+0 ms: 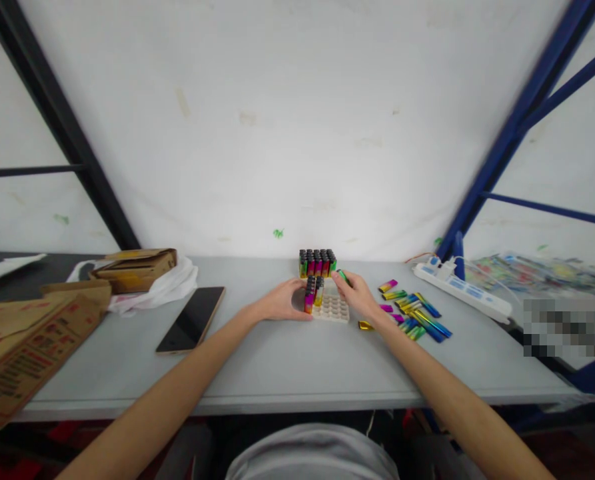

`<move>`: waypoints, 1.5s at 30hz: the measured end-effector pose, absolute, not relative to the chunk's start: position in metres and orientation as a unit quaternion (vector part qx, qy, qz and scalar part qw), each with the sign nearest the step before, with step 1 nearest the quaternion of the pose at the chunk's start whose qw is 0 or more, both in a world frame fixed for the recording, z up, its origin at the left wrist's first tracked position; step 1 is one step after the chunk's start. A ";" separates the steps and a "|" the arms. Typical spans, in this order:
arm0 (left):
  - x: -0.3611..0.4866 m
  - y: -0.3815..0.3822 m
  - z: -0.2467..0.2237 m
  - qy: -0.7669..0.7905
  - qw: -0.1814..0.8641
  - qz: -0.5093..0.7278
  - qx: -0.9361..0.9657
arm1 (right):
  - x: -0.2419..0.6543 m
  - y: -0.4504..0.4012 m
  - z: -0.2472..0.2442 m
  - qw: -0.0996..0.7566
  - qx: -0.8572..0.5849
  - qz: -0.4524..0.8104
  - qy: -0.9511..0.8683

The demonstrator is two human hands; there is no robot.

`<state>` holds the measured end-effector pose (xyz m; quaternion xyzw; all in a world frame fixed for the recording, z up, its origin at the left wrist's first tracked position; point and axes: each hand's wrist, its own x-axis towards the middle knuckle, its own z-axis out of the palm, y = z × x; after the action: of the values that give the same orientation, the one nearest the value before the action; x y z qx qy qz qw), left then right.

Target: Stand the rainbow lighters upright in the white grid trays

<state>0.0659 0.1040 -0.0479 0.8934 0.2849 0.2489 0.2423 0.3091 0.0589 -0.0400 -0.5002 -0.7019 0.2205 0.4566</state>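
Where the pale celled tray point(334, 310) sits mid-desk point(277, 373), upright lighters point(309, 301) stand in its left cells, open cells beside them. The left hand point(280, 301) curves around that end, thumb and fingers apart; I can't tell if it grips. The right hand point(356, 292) pinches a green lighter point(344, 277) near the far right corner. Behind stands a lighter block point(318, 263); leftward, a carton point(136, 272) rests amid a white plastic bag point(170, 287).

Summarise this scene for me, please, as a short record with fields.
Left hand: at the left of the pale tray, beside standing lighters
Right hand: pinching a small green item
Tray layout: gridded; lighters stand along its left side
Behind tray: block of upright lighters
To the right: scattered shiny coloured pieces, white power strip
To the left: dark-screened device, cardboard boxes
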 end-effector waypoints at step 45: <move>0.068 0.102 -0.049 0.273 0.263 0.250 0.891 | 0.317 0.048 -0.029 0.312 -0.461 0.071 -0.828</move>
<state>0.0681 0.1024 -0.0492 0.8910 0.2733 0.2499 0.2627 0.3168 0.0481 -0.0291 -0.4610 -0.8278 0.0709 0.3116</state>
